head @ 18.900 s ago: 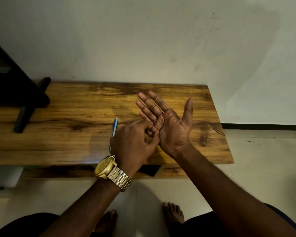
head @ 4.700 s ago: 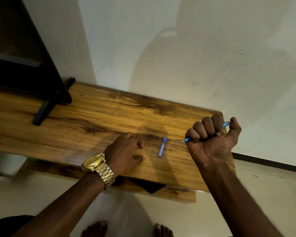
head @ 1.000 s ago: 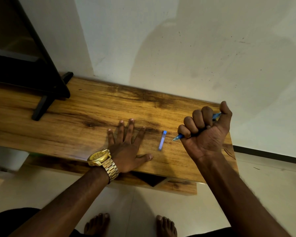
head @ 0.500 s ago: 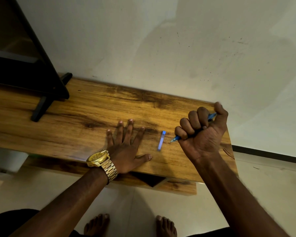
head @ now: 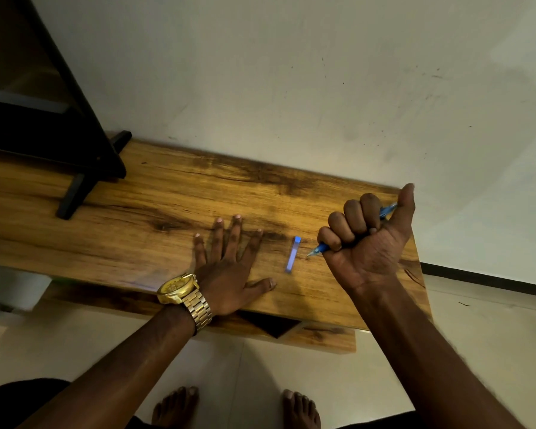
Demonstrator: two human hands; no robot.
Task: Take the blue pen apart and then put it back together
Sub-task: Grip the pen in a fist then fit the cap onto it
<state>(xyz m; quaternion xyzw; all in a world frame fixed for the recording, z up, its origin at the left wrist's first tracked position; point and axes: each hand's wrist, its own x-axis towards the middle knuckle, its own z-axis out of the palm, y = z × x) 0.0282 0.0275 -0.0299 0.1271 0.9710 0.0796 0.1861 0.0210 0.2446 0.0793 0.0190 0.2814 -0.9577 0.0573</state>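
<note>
The right hand's grip (head: 364,239) was fisted round the slim blue plastic pen (head: 319,249), likely to steady it; the small blue cap (head: 293,254) lay just left on the wooden counter (head: 167,212); the left hand (head: 229,267) rested spread flat.

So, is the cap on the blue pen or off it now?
Off. The cap lies alone on the wooden table, while the right hand grips the pen with its tip bare.

Pen cap (head: 292,254) lay on tabletop (head: 155,230), btwn the two hands: left hand (head: 229,267) flat on tabletop just left of it, right hand (head: 365,243) w/ pen body (head: 319,249) to its right. Stand foot (head: 84,184) sat at tabletop's far left; wall behind.
</note>
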